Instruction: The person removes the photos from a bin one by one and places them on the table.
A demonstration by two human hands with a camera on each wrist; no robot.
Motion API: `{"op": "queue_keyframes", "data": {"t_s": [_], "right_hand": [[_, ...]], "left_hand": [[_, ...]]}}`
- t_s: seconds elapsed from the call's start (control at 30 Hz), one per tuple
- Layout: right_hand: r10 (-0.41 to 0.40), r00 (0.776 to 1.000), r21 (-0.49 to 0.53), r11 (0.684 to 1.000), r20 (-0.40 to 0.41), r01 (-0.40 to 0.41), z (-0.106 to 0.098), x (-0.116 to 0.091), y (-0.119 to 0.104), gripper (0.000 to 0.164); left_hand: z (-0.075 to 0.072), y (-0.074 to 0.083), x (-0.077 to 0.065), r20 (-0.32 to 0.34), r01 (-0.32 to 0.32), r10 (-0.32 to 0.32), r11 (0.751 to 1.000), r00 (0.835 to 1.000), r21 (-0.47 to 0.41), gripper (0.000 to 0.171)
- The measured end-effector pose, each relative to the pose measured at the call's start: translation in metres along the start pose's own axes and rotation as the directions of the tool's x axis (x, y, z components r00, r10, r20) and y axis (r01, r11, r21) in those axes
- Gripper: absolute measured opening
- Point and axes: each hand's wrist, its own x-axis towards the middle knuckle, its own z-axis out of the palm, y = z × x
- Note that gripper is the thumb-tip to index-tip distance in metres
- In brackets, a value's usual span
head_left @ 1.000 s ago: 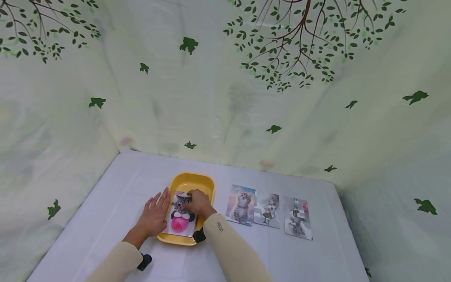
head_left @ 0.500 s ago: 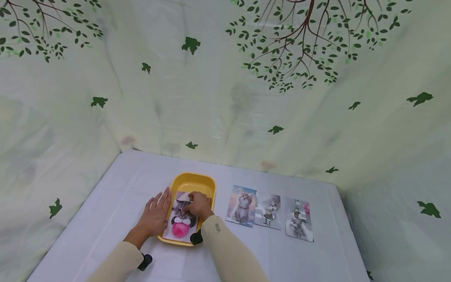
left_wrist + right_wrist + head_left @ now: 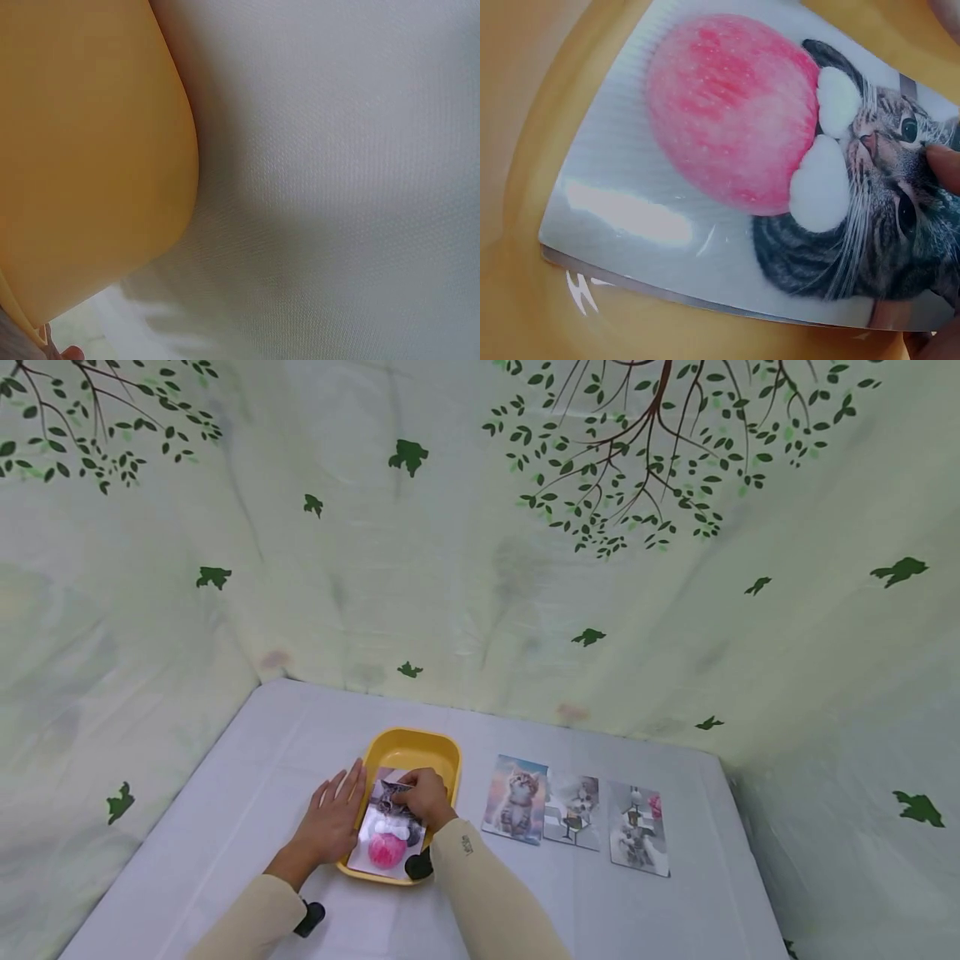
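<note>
The left hand [image 3: 330, 818], fingers straight, touches the side of the tray [image 3: 412, 746], the right hand [image 3: 426, 795] pinches the apple card [image 3: 386, 831] below it, already in the tray, and three cards [image 3: 573, 810] are left on the counter [image 3: 600, 910], right of both hands

The cat-and-apple card [image 3: 387, 850] has shifted toward the near edge of the yellow tray [image 3: 409, 742], with glare now across its middle.

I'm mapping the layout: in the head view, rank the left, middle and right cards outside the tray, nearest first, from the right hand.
1. Left card: just right of the tray.
2. Middle card: between the others.
3. Right card: farthest right.
</note>
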Motion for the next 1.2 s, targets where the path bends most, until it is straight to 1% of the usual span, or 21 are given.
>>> {"op": "queue_keyframes", "data": {"t_s": [0.3, 0.53, 0.73, 0.83, 1.0, 1.1, 1.2], "right_hand": [[0.041, 0.999, 0.045, 0.998, 0.005, -0.041, 0.0, 0.0, 0.001, 0.009], [-0.015, 1.0, 0.028, 0.999, -0.016, 0.015, -0.005, -0.002, 0.0, 0.01], [-0.032, 0.999, 0.02, 0.999, -0.027, 0.032, -0.005, -0.003, -0.002, 0.01], [-0.046, 0.998, -0.009, 0.999, -0.039, 0.046, -0.006, -0.002, -0.003, 0.01], [-0.139, 0.989, -0.041, 0.99, -0.056, 0.137, -0.017, 0.002, -0.007, 0.014], [-0.209, 0.977, -0.047, 0.977, -0.053, 0.206, -0.029, 0.005, -0.013, 0.016], [-0.251, 0.967, -0.032, 0.968, -0.051, 0.25, -0.045, 0.006, -0.021, 0.016]], "left_hand": [[0.001, 0.001, 0.0, -0.001, -0.003, 0.003, 1.0, 1.0, 0.01, 0.089], [0.002, 0.002, 0.001, -0.01, -0.009, 0.009, 1.0, 1.0, 0.01, 0.089], [0.002, 0.003, 0.001, -0.007, -0.016, 0.016, 1.0, 1.0, 0.002, 0.087], [0.001, 0.003, 0.001, -0.005, -0.024, 0.024, 1.0, 1.0, -0.002, 0.087], [0.0, 0.002, 0.002, -0.012, -0.025, 0.025, 1.0, 1.0, 0.004, 0.088], [0.001, 0.001, 0.002, -0.017, -0.021, 0.021, 1.0, 1.0, 0.006, 0.087], [0.002, -0.001, 0.002, -0.005, -0.009, 0.009, 1.0, 1.0, 0.012, 0.087]]}}
